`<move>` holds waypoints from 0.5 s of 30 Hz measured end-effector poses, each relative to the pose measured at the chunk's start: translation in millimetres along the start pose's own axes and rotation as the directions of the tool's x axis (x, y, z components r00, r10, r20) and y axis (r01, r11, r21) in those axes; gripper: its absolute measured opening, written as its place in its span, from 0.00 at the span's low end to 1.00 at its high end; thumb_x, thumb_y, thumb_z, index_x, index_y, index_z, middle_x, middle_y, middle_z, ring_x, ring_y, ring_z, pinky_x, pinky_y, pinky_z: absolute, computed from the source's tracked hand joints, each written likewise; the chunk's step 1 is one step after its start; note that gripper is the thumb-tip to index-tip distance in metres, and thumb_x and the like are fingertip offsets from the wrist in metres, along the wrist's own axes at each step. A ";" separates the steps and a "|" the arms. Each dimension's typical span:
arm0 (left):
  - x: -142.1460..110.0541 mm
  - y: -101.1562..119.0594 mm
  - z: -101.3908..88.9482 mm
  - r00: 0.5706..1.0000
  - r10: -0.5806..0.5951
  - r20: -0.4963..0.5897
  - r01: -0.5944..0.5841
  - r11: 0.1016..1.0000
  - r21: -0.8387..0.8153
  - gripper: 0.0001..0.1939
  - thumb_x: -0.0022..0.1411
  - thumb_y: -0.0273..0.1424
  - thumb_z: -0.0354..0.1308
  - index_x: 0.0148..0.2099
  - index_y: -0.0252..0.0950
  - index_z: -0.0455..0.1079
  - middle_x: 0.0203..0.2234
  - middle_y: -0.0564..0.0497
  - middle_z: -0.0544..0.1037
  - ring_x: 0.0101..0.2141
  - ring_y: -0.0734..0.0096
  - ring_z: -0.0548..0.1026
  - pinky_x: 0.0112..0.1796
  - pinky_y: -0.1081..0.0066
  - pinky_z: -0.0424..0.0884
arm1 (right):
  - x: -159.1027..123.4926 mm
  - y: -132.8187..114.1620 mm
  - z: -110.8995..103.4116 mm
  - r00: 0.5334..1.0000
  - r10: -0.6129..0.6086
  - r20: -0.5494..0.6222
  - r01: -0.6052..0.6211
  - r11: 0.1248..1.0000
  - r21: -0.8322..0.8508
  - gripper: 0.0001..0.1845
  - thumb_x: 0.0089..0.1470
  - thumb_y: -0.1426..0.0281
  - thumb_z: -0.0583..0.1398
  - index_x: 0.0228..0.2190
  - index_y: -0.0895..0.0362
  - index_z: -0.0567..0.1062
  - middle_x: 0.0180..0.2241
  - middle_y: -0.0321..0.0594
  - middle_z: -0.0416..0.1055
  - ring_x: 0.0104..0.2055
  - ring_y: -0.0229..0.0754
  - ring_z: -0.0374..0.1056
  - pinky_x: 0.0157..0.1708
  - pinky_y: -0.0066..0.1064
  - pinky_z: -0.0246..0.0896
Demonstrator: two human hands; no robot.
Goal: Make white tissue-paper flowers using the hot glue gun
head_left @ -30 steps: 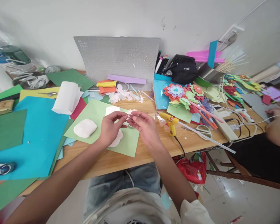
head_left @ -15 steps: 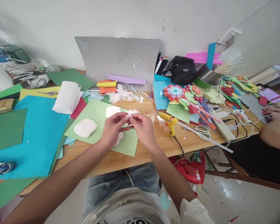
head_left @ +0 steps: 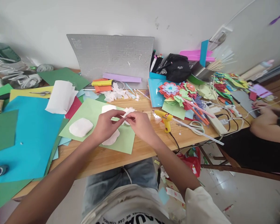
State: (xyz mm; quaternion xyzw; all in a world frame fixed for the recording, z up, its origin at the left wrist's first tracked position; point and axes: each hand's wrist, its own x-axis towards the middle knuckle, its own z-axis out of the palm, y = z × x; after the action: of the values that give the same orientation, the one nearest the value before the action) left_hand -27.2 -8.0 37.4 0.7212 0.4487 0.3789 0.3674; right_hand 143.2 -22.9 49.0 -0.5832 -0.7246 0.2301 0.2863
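Observation:
My left hand (head_left: 107, 124) is closed, its thumb and forefinger pinched together. The fingertips of my right hand (head_left: 140, 123) meet it, pinched too. What lies between the fingertips is too small to make out. Right behind them shows a white fringed paper piece (head_left: 129, 111), partly covered by my right hand; whether it is held or lies on the sheet I cannot tell. Beneath is a light green paper sheet (head_left: 123, 145) with several white paper pieces: a rounded stack (head_left: 81, 127) at left, one piece (head_left: 112, 138) under my left hand, and another (head_left: 108, 108) behind it.
A yellow glue gun (head_left: 166, 119) lies right of my hands, near scissors (head_left: 197, 127). Paper flowers (head_left: 170, 89) and a power strip (head_left: 216, 121) are farther right. Blue paper (head_left: 35, 133) and a white paper roll (head_left: 60, 96) lie left. Another person's arm (head_left: 266, 124) rests at far right.
The view has turned slightly to the right, so the table things sit farther left. My right-hand fingers have drawn closer together, and my fingertips stay together near the fringed paper.

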 end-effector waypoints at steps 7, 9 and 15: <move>0.8 -3.7 -1.2 0.999 -0.051 -0.012 0.052 0.997 0.061 0.11 0.59 0.39 0.60 0.38 0.39 0.79 0.33 0.50 0.82 0.34 0.64 0.78 0.39 0.66 0.74 | -0.3 2.4 -1.5 1.000 0.003 -0.001 -0.003 1.000 0.017 0.08 0.55 0.71 0.59 0.32 0.54 0.80 0.33 0.39 0.78 0.34 0.41 0.71 0.35 0.31 0.61; 1.0 -3.9 0.1 0.991 -0.126 -0.045 0.123 0.990 -0.064 0.12 0.57 0.40 0.62 0.37 0.38 0.79 0.31 0.49 0.81 0.32 0.64 0.78 0.37 0.66 0.74 | -1.6 5.1 -1.6 0.998 0.056 -0.036 -0.050 0.987 0.154 0.09 0.55 0.71 0.59 0.35 0.55 0.80 0.35 0.39 0.78 0.33 0.40 0.72 0.35 0.31 0.63; 1.9 -3.5 7.4 0.958 -0.286 -0.020 0.239 0.836 -0.494 0.18 0.49 0.43 0.68 0.35 0.33 0.77 0.30 0.46 0.80 0.32 0.64 0.78 0.39 0.63 0.76 | -4.7 5.5 6.8 0.987 0.161 -0.019 -0.135 0.883 0.450 0.10 0.51 0.64 0.63 0.33 0.56 0.79 0.31 0.39 0.78 0.30 0.40 0.73 0.32 0.31 0.66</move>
State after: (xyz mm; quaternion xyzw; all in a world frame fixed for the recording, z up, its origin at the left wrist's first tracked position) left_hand -21.4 -6.6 31.5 0.5186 0.4501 0.4586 0.5640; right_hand 143.3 -26.3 39.7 -0.5615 -0.5974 0.3954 0.4142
